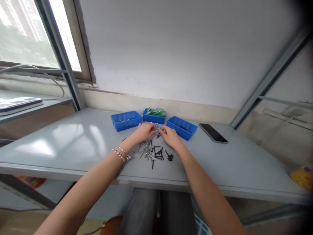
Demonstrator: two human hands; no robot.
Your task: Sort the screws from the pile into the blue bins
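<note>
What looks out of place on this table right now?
The loose dark and silver fasteners look out of place: they lie scattered on the grey table, outside the blue plastic bins, by the left hand and right hand.

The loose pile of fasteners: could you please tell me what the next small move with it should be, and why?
Probably the right hand should carry one black fastener from the loose pile to the right blue bin, since that bin appears to hold dark pieces, while the left blue bin shows silver ones.
</note>
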